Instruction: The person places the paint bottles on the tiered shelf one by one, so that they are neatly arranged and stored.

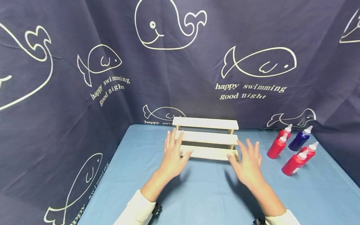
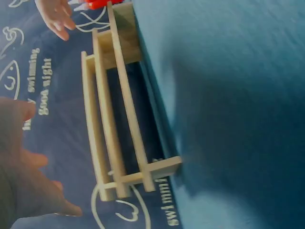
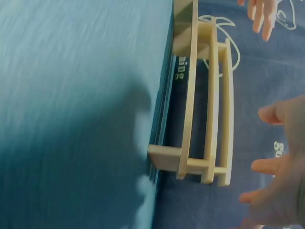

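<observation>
A three-step wooden rack (image 1: 206, 137) in pale wood stands at the back of the blue table. My left hand (image 1: 172, 156) hovers over its left end, fingers spread and overlapping the steps in the head view. Over the right end, my right hand (image 1: 247, 164) is held the same way, with thumb and fingers apart and nothing in them. Both wrist views show gaps between the hands and the rack (image 2: 107, 109). In the right wrist view the right hand's fingers (image 3: 269, 166) reach toward the rack from the side.
Several squeeze bottles with white nozzles stand at the table's right, among them a red bottle (image 1: 294, 163) and a dark blue bottle (image 1: 299, 140). A navy cloth (image 1: 197, 78) with white whale and fish drawings hangs behind the blue table (image 1: 202, 197) and down its left side.
</observation>
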Demonstrator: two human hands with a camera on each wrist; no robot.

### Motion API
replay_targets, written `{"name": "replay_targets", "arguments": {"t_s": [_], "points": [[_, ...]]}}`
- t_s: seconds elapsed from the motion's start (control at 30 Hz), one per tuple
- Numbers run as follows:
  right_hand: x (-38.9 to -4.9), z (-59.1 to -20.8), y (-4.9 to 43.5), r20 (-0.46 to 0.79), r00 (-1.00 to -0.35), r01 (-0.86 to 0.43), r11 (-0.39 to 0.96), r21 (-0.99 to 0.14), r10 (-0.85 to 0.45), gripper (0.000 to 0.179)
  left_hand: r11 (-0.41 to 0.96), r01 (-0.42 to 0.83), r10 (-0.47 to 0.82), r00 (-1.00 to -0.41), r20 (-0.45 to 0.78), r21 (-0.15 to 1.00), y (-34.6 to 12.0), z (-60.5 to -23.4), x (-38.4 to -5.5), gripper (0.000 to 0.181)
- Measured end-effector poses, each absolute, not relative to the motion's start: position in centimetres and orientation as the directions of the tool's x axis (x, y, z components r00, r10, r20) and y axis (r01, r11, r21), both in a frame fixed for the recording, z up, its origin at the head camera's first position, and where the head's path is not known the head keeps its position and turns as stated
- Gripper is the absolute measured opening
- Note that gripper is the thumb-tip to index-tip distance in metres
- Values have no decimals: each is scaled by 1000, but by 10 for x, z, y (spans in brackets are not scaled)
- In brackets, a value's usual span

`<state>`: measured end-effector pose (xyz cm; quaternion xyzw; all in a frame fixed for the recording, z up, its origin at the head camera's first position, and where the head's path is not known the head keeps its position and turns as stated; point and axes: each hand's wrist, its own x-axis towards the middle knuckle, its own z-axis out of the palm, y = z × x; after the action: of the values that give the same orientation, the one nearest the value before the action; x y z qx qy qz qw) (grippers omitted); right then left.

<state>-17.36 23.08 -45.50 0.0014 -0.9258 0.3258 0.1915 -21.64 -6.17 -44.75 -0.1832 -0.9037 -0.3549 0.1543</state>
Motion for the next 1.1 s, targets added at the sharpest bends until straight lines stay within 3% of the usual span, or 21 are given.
{"name": "replay_targets", "arguments": {"t_s": [0.2,0.43,0.7,1.1], "points": [[-181,-459,244,454,-836,-149,670,-728,307,66,547,363,74,-919,388,754,-69,-452,-229,82],[-191,-454,267,463,-739,-136,566,-813,489,94,362,284,-15,-950,311,888,-69,-451,-250,81],[-196,-455,293,267,-744,48,447,-893,612,112,229,158,-120,-975,189,960,-63,-459,-270,80],[-211,-466,313,45,-764,176,276,-945,643,108,113,130,-283,-946,157,985,-50,-469,-295,70]]}}
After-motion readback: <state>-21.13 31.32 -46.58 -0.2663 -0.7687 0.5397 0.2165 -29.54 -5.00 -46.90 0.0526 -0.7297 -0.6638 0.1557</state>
